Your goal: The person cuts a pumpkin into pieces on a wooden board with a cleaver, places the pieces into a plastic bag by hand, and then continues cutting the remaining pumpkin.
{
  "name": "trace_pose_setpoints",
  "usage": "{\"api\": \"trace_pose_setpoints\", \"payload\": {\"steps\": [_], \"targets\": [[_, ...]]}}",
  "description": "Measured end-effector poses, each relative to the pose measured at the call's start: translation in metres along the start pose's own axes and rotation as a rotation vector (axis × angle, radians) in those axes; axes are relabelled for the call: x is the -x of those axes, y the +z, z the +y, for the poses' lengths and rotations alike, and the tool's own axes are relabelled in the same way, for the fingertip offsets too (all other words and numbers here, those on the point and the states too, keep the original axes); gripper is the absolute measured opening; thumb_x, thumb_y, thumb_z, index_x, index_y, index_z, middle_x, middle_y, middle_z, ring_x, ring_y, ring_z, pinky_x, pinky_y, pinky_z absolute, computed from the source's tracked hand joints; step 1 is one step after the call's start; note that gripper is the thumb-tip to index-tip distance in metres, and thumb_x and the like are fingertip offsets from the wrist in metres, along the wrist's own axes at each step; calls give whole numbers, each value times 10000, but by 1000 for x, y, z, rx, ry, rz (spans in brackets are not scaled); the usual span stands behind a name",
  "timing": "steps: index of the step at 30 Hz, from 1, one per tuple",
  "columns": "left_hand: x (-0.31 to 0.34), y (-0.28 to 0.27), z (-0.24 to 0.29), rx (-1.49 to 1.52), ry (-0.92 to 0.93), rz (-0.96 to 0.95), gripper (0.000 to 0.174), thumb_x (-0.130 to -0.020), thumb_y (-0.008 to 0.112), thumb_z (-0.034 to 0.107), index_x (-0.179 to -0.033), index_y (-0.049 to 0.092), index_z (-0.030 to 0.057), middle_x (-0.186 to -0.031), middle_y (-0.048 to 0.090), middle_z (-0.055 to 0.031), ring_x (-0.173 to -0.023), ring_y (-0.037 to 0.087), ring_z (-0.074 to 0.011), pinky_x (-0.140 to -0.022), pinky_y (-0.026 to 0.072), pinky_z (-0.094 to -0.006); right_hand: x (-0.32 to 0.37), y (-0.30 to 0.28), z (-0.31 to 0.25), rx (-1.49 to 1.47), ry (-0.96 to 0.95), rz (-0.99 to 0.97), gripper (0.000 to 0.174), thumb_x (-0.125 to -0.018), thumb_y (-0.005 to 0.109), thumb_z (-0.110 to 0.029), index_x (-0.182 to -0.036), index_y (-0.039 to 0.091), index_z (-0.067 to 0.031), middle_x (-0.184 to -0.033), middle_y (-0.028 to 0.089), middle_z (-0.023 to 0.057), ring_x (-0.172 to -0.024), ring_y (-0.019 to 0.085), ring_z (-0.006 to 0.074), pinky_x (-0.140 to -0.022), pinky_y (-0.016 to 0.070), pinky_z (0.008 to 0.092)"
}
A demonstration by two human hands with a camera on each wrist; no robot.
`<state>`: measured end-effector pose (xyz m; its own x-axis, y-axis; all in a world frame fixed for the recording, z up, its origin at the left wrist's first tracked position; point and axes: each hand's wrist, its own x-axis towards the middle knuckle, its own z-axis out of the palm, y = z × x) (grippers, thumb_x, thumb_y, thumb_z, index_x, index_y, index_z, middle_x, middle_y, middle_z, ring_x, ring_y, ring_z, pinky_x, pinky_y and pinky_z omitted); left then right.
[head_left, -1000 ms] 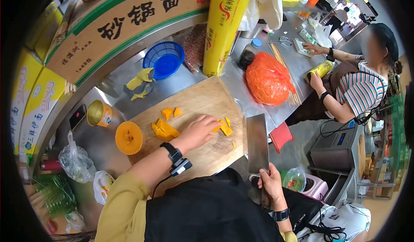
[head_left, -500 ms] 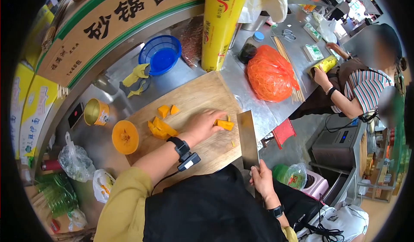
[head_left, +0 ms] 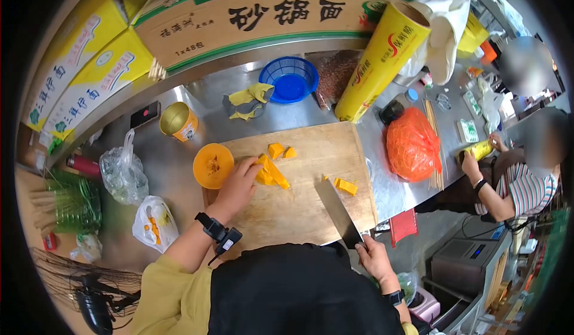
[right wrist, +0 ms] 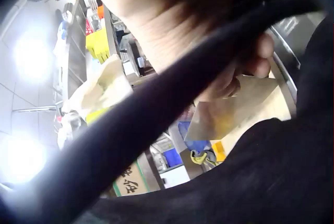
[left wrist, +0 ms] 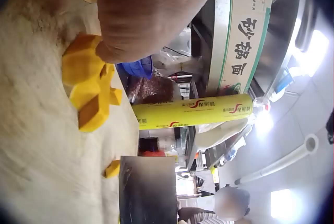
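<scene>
In the head view my left hand [head_left: 238, 184] reaches over the left part of the wooden cutting board [head_left: 311, 215], its fingertips at a cluster of orange pumpkin chunks [head_left: 272, 175]. The left wrist view shows a fingertip against one pumpkin chunk [left wrist: 82, 59]. Two smaller chunks [head_left: 275, 150] lie just behind the cluster. Beside that hand sits a round cut pumpkin [head_left: 213, 166], flesh up. My right hand [head_left: 376, 258] grips a cleaver [head_left: 336, 208] by its handle. Its broad blade slants over the board's right side, near some cut pumpkin pieces [head_left: 345, 185].
Behind the board are a blue basket [head_left: 291, 81], a yellow-grey glove [head_left: 248, 101] and a yellow film roll [head_left: 382, 63]. An open can [head_left: 179, 121] and plastic bags [head_left: 124, 167] stand left. A red bag [head_left: 412, 147] and another person [head_left: 514, 179] are to the right.
My left hand has left the pumpkin pieces at the board's right and moved left to the chunk cluster. The cleaver has swung in over the board's right side. The head view has turned left.
</scene>
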<state>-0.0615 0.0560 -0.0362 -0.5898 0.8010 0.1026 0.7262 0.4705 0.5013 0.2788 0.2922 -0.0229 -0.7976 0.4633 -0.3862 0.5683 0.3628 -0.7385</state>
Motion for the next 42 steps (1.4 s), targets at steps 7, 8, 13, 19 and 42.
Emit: {"api": "trace_pose_setpoints", "payload": {"steps": [7,8,13,19,42], "targets": [[1,14,-1,-184,72,-3,451,-695,748,59,-1113,578,71,-1165,518,-89,-1140,490,-294,-959,420,-410,0,18,-5,3,8,71,142,-919,589,-85,-930,474,-2,-692,625,202,-593,644,318,-571,492,399],[3,14,0,-234,80,-28,445,-691,756,78,-1102,587,80,-1137,522,-82,-1129,490,-284,-952,415,-412,-1,19,0,15,11,72,139,-920,587,-90,-936,479,-3,-699,625,209,-609,645,334,-579,493,404],[21,1,13,-218,134,-31,254,-747,687,105,-998,650,109,-1040,549,-51,-1026,514,-241,-898,386,-392,3,20,-13,15,104,62,146,-924,582,-107,-975,504,5,-719,623,232,-692,640,402,-606,496,414],[65,10,13,-17,159,6,309,-702,722,48,-1000,649,86,-1023,531,-69,-1033,513,-261,-895,445,-381,2,27,-1,140,-21,109,150,-901,569,-89,-1009,508,-6,-802,635,266,-798,609,471,-671,477,518],[91,-30,-30,225,102,-339,747,-650,860,231,-1326,550,169,-1209,504,-95,-1193,498,-276,-991,443,-377,13,78,-42,573,-99,327,120,-926,516,-133,-926,462,-26,-887,613,255,-807,596,479,-691,467,565]]}}
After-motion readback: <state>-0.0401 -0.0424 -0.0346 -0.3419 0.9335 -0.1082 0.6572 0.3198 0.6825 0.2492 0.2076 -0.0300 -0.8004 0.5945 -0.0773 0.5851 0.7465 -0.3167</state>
